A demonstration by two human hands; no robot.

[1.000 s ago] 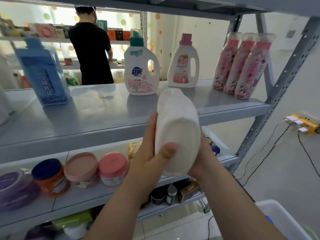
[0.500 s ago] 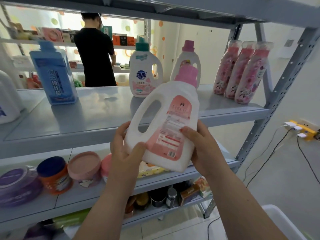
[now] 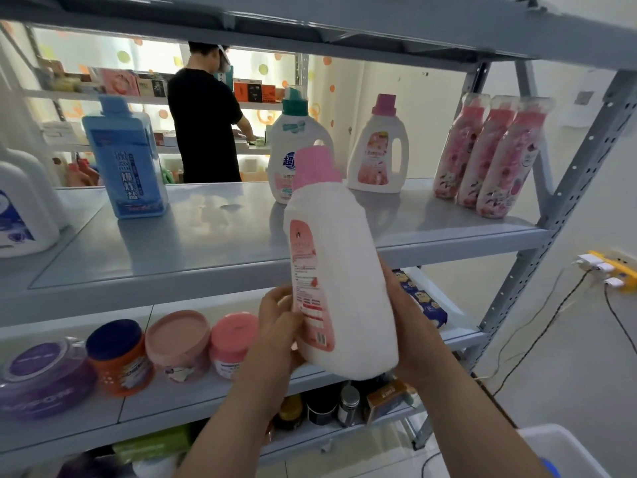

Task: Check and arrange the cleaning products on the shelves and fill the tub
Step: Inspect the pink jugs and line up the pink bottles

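Observation:
I hold a white detergent bottle [image 3: 341, 270] with a pink cap and a pink label upright in front of the shelves, its narrow side toward me. My left hand [image 3: 281, 326] grips its lower left edge over the label. My right hand [image 3: 410, 322] wraps its lower right side. On the grey shelf [image 3: 206, 246] behind it stand a teal-capped white bottle [image 3: 293, 132], a matching pink-capped bottle [image 3: 379, 150], three pink floral bottles [image 3: 486, 160] and a blue bottle [image 3: 125, 160]. The white tub's [image 3: 565, 446] corner shows at bottom right.
The lower shelf carries a purple tub [image 3: 41, 377], an orange jar [image 3: 119, 357] and two pink jars [image 3: 179, 343]. A white jug [image 3: 20, 208] stands far left. A person in black [image 3: 203, 122] works at shelves behind. A yellow power strip [image 3: 610, 267] with cables sits on the right wall.
The bottle went from bottom-toward-me to upright, then turned so its narrow side faces me instead of its label. Both hands stayed around its base.

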